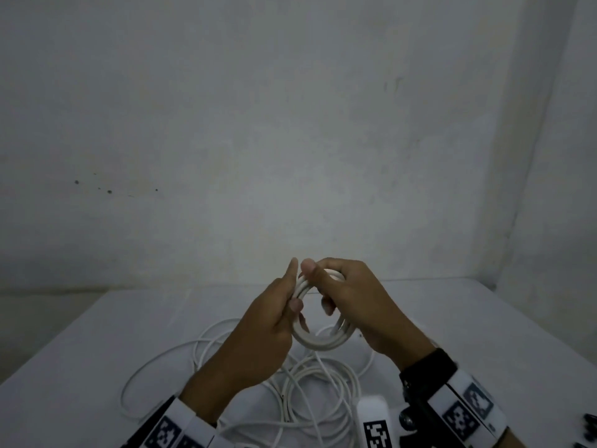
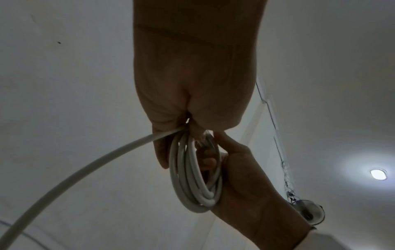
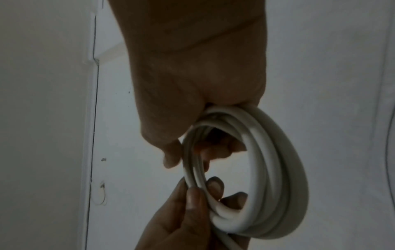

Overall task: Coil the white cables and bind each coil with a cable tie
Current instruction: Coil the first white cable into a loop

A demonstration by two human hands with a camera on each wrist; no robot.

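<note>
A small white cable coil [image 1: 319,342] of several loops is held upright above the table between both hands. My left hand [image 1: 292,286] pinches its left side, thumb inside the ring. My right hand [image 1: 318,286] grips the top and right side, fingers curled through the ring. In the left wrist view the left hand [image 2: 181,135] clamps the coil [image 2: 192,177] and a free tail [image 2: 85,169] runs off to the lower left. In the right wrist view the right hand [image 3: 192,135] holds the coil [image 3: 273,169] from above, with the left hand [image 3: 198,191] below. No cable tie shows.
More loose white cables [image 1: 310,392] lie in tangled loops on the white table [image 1: 97,350] under the hands. Small black items [image 1: 584,428] sit at the table's near right edge. A bare wall rises behind the table's far edge.
</note>
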